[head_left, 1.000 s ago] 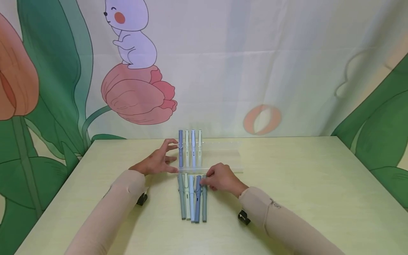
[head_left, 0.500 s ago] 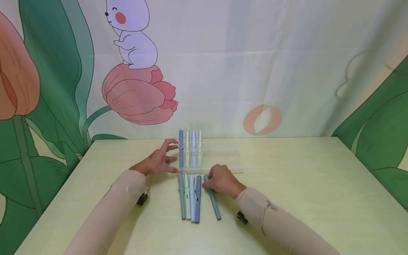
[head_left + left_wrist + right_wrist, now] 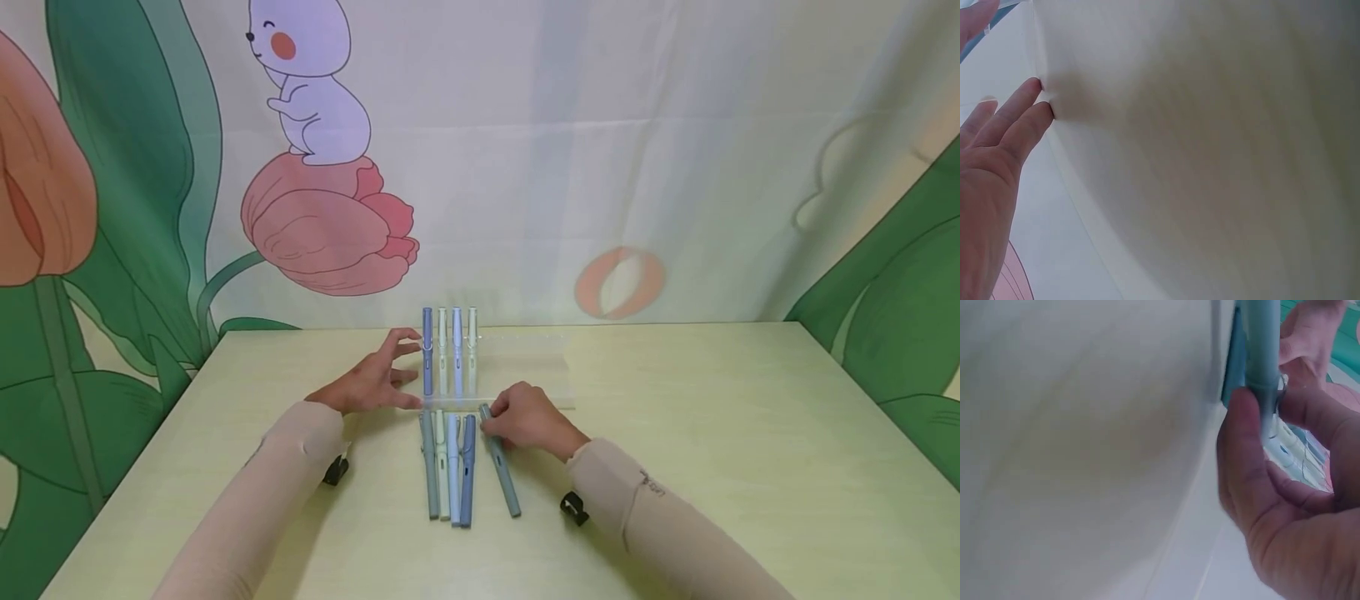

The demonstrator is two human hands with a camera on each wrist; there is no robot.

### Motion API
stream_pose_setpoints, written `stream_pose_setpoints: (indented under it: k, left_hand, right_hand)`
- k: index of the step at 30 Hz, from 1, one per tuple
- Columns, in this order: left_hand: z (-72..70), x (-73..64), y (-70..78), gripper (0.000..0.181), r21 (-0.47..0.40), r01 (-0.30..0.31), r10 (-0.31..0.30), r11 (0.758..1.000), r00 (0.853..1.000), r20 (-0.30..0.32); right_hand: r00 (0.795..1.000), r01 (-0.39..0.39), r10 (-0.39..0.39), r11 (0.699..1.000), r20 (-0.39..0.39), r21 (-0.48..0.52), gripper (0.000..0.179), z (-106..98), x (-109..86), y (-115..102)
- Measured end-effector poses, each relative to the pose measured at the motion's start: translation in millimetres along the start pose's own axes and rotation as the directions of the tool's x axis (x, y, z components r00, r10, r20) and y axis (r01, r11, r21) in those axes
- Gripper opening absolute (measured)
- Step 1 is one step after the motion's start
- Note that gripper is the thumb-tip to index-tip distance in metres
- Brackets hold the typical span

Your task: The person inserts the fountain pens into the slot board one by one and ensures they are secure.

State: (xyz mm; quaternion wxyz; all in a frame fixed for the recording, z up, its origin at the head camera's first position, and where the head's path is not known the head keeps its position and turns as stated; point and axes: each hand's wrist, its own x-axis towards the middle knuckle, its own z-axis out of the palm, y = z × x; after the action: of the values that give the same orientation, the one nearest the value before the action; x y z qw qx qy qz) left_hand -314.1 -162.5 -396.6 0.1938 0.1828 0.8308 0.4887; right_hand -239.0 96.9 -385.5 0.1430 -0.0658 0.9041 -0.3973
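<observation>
My right hand point(image 3: 528, 418) pinches a grey-green capped pen point(image 3: 502, 471) near its top end, between thumb and fingers. This pen slants beside a loose row of several pens on the table, among them a dark green pen point(image 3: 430, 467) and a dark blue one point(image 3: 468, 471). My left hand point(image 3: 369, 377) spans the left end of a clear pen rack point(image 3: 525, 367), thumb by the front corner and index finger by the back one. Its fingers point(image 3: 1025, 128) look extended in the left wrist view. Several pens, a purple-blue pen point(image 3: 427, 350) leftmost, stand side by side in the rack.
A pale wood-look table point(image 3: 697, 433) carries everything. Behind it hangs a curtain point(image 3: 487, 167) printed with flowers and a white animal. Black clips point(image 3: 574, 508) show under both sleeves.
My right hand has drawn the grey-green pen away from the row, its lower end swinging right; its top has risen slightly. The left hand stays at the rack.
</observation>
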Motion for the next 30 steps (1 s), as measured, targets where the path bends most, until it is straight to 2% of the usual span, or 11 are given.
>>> stream_pose_setpoints:
  k: [5,9,22,30]
  left_hand:
    - [0.0,0.8,-1.7,0.100,0.001,-0.009,0.009,1.000,1.000,0.001]
    - [-0.1,1.2,-1.6,0.100,-0.002,-0.011,0.011,1.000,1.000,0.002]
    - [0.4,0.0,-0.6,0.102,0.008,0.000,0.000,1.000,1.000,-0.010]
    - [1.1,0.7,0.1,0.102,0.006,0.001,-0.001,1.000,1.000,-0.010]
  right_hand:
    - [1.000,0.005,-0.006,0.988,0.002,0.155,0.015,-4.6,1.2,-0.1]
    - [1.000,0.018,-0.017,0.976,-0.003,0.218,0.014,-6.6,3.5,1.7]
    - [0.995,0.099,-0.100,0.965,-0.010,0.242,0.021,-12.2,3.3,1.1]
    - [0.995,0.100,-0.098,0.961,-0.023,0.259,0.022,-21.2,6.1,-4.2]
